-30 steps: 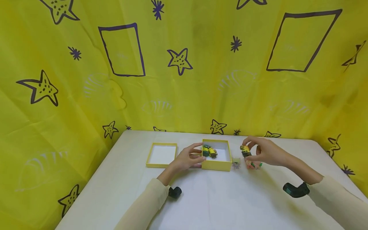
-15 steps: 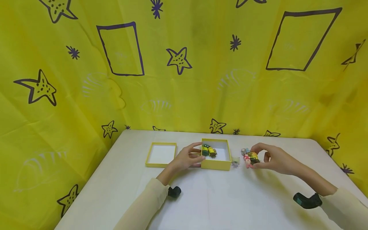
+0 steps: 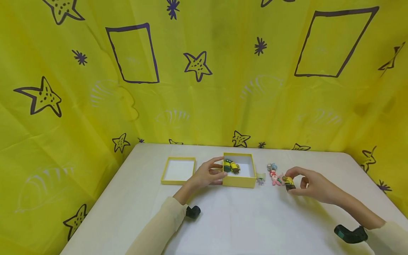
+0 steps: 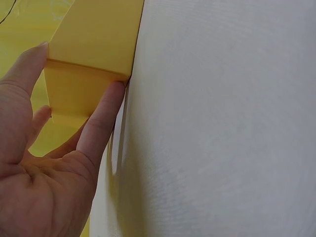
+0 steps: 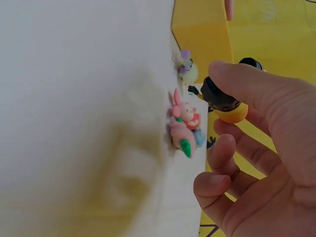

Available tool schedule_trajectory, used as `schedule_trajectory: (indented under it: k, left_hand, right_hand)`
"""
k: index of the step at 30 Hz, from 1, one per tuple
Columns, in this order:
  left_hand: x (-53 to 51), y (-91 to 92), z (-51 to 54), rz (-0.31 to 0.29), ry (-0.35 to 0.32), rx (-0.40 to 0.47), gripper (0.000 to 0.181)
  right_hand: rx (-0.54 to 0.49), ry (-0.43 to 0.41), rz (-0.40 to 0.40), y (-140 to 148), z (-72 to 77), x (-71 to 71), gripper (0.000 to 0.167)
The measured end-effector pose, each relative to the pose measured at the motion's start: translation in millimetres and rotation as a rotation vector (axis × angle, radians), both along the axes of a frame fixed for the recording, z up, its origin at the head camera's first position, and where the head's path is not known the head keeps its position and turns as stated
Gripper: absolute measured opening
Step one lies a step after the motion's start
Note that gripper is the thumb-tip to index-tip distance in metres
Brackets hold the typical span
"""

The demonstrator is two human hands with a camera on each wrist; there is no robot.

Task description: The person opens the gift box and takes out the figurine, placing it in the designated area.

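My right hand (image 3: 313, 186) pinches a small yellow-and-black toy figure (image 3: 289, 182) between thumb and fingers, just right of the other toys. In the right wrist view the figure (image 5: 222, 96) is tilted and partly hidden by the thumb. My left hand (image 3: 206, 174) rests its extended fingertips against the left side of a yellow box (image 3: 239, 182); the left wrist view shows them touching the box wall (image 4: 74, 91). Inside, two yellow-and-green toy figures (image 3: 235, 168) lie at the left end.
A shallow yellow-rimmed lid (image 3: 177, 182) lies left of the box. A pale green-and-purple toy (image 3: 261, 179) is beside the box's right wall. Further right are a pink-and-red rabbit toy (image 3: 274, 176), a blue-grey toy (image 3: 272, 166) and a pink toy with green (image 5: 181, 136). A yellow curtain (image 3: 204, 106) hangs behind.
My right hand has moved right and toward me with the toy figure, from near the box past the pink toys, which now show more. The left hand stays at the box.
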State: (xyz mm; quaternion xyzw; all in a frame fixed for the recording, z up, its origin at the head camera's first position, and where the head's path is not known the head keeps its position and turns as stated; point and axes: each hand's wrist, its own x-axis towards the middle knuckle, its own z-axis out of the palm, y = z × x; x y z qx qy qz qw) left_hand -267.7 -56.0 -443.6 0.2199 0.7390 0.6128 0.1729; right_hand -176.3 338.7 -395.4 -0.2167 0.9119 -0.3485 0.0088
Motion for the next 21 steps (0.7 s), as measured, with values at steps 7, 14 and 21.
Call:
schedule_trajectory:
  k: [7,14,21]
  left_hand:
    - [0.2,-0.1,-0.1,0.003,-0.013,0.006,0.072]
    - [0.9,-1.0,-0.6,0.011,-0.009,-0.005,0.071]
    - [0.8,-0.3,0.1,0.01,-0.019,-0.007,0.071]
  right_hand:
    - [-0.041,-0.039,0.015,3.9,-14.9,4.2,0.045]
    - [-0.043,-0.054,-0.011,4.6,-27.8,6.8,0.046]
    - [-0.064,-0.042,0.003,8.8,-36.0,7.4,0.045]
